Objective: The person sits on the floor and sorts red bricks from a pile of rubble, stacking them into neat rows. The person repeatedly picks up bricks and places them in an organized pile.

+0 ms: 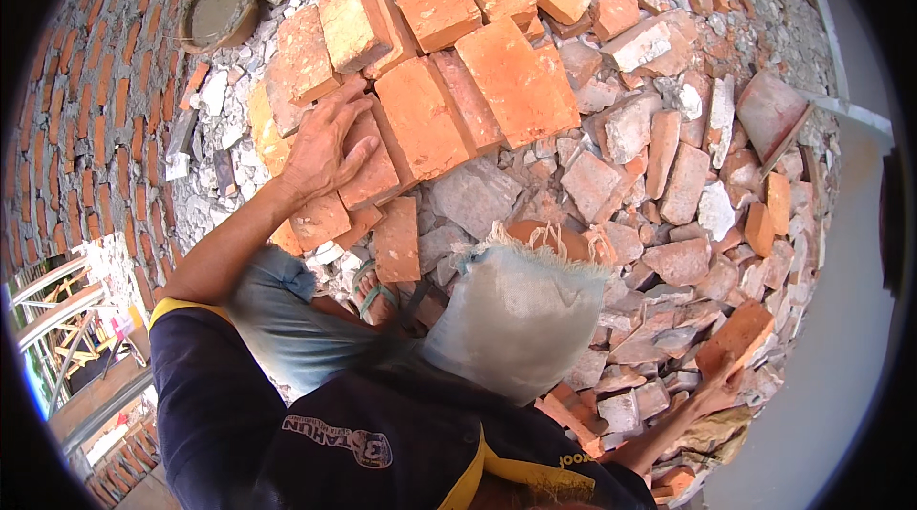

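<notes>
My left hand (325, 142) lies with its fingers spread on the near left side of a stack of orange bricks (420, 118). Thumb and fingertips touch a reddish brick (371, 152) there. Off to the right, low over the rubble, my right hand (716, 388) is closed around the near end of a single orange brick (734, 338), which tilts upward. Part of that hand's grip is hidden behind the brick.
Broken bricks and mortar chunks (678, 180) cover the ground. At the far left stands a round basin (222, 9) of grey mix beside a brick wall (105, 109). A reddish bucket (772, 114) lies at right, near a pale metal frame (829, 23). My sandalled foot (373, 295) is below the stack.
</notes>
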Demonstrator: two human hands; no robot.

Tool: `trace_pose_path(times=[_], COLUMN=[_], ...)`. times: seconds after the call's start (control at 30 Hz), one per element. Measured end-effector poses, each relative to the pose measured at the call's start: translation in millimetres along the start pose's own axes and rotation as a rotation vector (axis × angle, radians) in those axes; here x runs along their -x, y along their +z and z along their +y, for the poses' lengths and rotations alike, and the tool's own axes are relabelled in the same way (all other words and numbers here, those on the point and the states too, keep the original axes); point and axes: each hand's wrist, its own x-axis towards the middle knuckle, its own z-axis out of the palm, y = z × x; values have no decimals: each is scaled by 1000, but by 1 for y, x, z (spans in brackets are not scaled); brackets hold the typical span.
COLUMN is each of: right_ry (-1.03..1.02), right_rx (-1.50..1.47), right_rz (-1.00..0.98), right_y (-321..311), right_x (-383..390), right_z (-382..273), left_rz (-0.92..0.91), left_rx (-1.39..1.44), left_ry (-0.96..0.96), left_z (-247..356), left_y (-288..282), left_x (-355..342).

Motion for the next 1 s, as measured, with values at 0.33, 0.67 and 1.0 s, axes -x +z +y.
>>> trace_pose_path(times=[0.33,0.67,1.0], right_ry=[-208,-421,-1279], right_rx=[-879,-953,-535], right_rz=[-1172,-1345,-575], right_y=[130,133,193], right_x=[123,150,183], right_z=[-277,-350,-348], left_rz=[245,342,125], left_rx=[35,176,-11], left_ry=[-92,-9,237], left_z=[-21,-12,22], left_y=[-21,-15,-20], left_x=[22,5,7])
